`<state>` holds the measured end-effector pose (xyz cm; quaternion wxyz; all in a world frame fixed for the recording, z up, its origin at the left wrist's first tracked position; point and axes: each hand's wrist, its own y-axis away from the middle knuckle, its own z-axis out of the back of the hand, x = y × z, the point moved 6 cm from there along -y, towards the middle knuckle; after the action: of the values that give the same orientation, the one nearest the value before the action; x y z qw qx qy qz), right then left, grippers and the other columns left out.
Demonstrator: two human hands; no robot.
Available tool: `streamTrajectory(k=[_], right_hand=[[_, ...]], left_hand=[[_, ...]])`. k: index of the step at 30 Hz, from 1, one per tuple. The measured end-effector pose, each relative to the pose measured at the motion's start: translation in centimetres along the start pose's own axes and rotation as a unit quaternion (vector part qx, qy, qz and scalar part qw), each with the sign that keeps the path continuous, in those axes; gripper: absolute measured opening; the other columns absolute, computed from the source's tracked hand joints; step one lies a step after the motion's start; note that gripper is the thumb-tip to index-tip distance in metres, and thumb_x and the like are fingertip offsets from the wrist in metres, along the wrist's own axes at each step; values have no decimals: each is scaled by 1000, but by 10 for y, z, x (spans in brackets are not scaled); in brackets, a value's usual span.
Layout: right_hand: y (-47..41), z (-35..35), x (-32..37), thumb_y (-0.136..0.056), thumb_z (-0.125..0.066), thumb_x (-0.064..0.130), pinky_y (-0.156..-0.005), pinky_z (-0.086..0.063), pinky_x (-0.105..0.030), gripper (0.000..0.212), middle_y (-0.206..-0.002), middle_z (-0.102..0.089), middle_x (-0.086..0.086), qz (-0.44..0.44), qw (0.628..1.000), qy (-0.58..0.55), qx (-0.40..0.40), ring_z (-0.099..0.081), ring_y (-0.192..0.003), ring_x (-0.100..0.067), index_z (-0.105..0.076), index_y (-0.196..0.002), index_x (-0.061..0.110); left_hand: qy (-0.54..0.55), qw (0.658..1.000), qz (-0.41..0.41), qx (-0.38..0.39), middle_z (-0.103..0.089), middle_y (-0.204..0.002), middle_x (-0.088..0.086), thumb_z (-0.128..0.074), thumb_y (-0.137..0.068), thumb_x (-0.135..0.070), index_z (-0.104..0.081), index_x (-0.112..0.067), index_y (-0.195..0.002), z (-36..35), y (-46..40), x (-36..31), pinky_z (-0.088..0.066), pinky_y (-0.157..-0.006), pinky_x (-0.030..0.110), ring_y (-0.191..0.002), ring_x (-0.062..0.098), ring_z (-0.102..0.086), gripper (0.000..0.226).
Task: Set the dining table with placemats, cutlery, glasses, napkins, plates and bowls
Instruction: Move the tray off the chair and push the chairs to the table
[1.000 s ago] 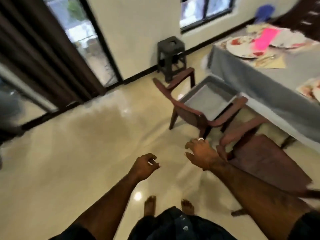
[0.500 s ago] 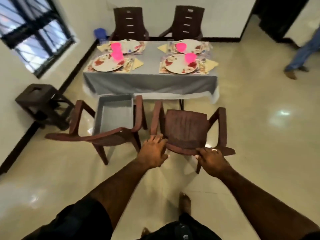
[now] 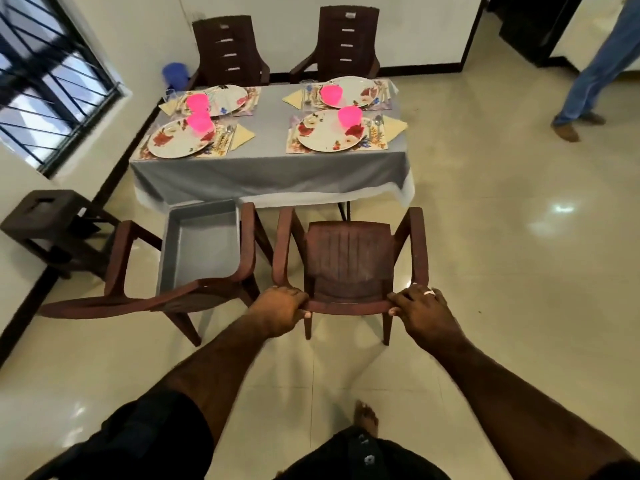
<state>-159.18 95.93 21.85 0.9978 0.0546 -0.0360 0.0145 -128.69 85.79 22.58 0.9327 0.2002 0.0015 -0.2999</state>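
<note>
Dining table: far side of the tiled floor, covered by a grey cloth over a white one, four places laid on it.
Plates: four floral plates, each on a patterned placemat; near-left plate, near-right plate.
Bowls: four pink bowls, one resting on each plate; near-right bowl.
Napkins: yellow folded napkin just right of the near-left placemat; another at the right edge of the near-right setting.
Cutlery: lies between plate and napkin; pieces too small to tell apart.
Brown chair: nearest, back toward the camera, facing the table.
Left hand: fingers curled over the top rail of the chair back, left end, gripping it.
Right hand: grips the same rail at its right end.
Second chair: just left, turned askew, a grey tray on its seat.
Far chairs: two against the wall behind the table.
Stool: dark, by the left wall.
</note>
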Motion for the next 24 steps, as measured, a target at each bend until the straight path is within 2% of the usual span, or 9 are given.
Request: streamTrajectory(k=[4, 8, 12, 15, 17, 21, 24], right_hand=[[-30, 7, -22, -102, -20, 61, -105, -43, -49, 53, -127, -66, 5, 6, 1000, -16, 25, -56, -126, -26, -59, -131, 39], [-63, 18, -25, -107, -35, 53, -111, -38, -48, 40, -134, -63, 2, 6, 999, -29, 46, -54, -130, -28, -56, -137, 37], [-92, 27, -29, -107, -37, 52, -110, -40, -48, 39, -135, -62, 2, 0, 999, -36, 35, -56, -127, -29, -57, -136, 36], [-112, 28, -28, -106, -43, 50, -109, -40, -48, 36, -134, -62, 0, -7, 996, -32, 80, -55, -127, -29, -58, -135, 35], [-116, 27, -30, -106, -44, 49, -110, -40, -48, 35, -136, -60, -2, -19, 995, -29, 97, -53, -129, -30, -58, -135, 35], [-122, 31, -37, -105, -47, 48, -107, -43, -50, 34, -134, -59, -4, -39, 997, 6, 65, -50, -131, -31, -59, -134, 35], [-126, 30, -41, -105, -44, 52, -107, -42, -51, 35, -130, -62, -1, -43, 995, -28, 86, -52, -129, -29, -60, -131, 35]], left_hand=[[3, 1000, 28, -1, -67, -123, -5, -53, -102, -51, -61, -34, -128, 7, -29, -5, -53, -101, 46, -114, 19, -62, 32], [46, 997, 54, 13, -67, -121, -7, -52, -103, -53, -62, -36, -128, 19, -46, 7, -53, -103, 47, -114, 17, -61, 32], [64, 995, 76, -2, -68, -120, -6, -56, -101, -54, -63, -38, -128, 42, -65, 21, -51, -106, 49, -117, 20, -61, 33], [78, 991, 101, 27, -68, -119, -5, -58, -100, -54, -65, -37, -129, 44, -78, 27, -51, -107, 50, -116, 20, -61, 34], [70, 991, 106, 29, -68, -120, -5, -57, -100, -56, -64, -38, -130, 39, -85, 27, -51, -107, 49, -117, 21, -62, 36], [70, 993, 97, 12, -67, -125, -4, -57, -102, -51, -63, -36, -133, 42, -95, 27, -49, -109, 48, -120, 22, -61, 36], [79, 993, 87, 27, -66, -125, -3, -58, -103, -45, -63, -35, -134, 49, -101, 29, -48, -111, 48, -121, 21, -61, 33]])
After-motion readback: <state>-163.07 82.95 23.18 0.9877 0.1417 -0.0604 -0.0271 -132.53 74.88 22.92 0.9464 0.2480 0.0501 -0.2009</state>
